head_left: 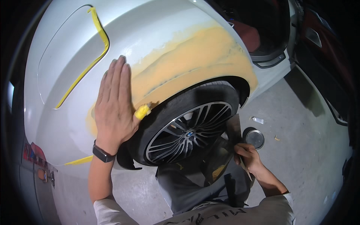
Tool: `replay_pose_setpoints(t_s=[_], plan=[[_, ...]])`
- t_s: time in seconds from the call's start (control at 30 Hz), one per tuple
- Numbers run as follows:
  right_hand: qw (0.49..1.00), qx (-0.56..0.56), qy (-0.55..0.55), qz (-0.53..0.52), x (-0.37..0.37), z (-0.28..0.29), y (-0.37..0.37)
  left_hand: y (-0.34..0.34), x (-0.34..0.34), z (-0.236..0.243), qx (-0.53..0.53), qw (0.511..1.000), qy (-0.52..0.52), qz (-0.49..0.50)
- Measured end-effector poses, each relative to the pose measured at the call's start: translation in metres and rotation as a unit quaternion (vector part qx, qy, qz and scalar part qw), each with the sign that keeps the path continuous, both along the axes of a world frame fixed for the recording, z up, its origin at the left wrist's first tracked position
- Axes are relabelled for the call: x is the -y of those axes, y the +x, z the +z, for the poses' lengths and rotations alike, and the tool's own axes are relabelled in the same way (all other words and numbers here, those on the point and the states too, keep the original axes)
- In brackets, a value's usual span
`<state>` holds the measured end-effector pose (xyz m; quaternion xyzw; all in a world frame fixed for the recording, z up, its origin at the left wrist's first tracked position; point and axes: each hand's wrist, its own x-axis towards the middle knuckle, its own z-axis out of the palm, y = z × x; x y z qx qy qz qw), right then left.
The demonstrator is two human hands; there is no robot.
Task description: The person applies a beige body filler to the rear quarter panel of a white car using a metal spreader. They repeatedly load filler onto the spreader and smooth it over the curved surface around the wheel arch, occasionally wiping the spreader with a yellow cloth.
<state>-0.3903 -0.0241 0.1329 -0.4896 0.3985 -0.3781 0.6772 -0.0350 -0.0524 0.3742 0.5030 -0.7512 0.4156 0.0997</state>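
My left hand lies flat with fingers stretched on the white car panel, beside a broad peach filler patch with dark streaks above the wheel arch. Its thumb, wrapped in yellow tape, rests near the arch's edge. A yellow tape strip follows the seam up and left of the hand. Below the patch is the black tyre with a multi-spoke alloy wheel. My right hand, low beside the wheel, is closed on a thin flat piece that I cannot make out clearly.
The open car door and red seat are at upper right. A round tin and a small pale packet lie on the concrete floor. Another yellow tape strip runs along the panel's lower left.
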Motion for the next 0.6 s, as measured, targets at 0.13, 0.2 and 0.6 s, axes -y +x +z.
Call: replay_pose_setpoints(t_s=[0.13,0.2,0.6], plan=[[1.000,-0.011,0.010,0.013,0.003,-0.001,0.011,0.050,-0.043,-0.013,-0.003,0.998,-0.008,0.057],[0.999,-0.001,0.036,0.019,0.004,-0.002,0.015,0.075,-0.063,-0.025,-0.021,0.997,-0.015,0.069],[0.993,-0.094,0.036,0.060,-0.002,0.005,0.039,0.036,0.001,0.037,0.094,0.989,0.069,-0.096]])
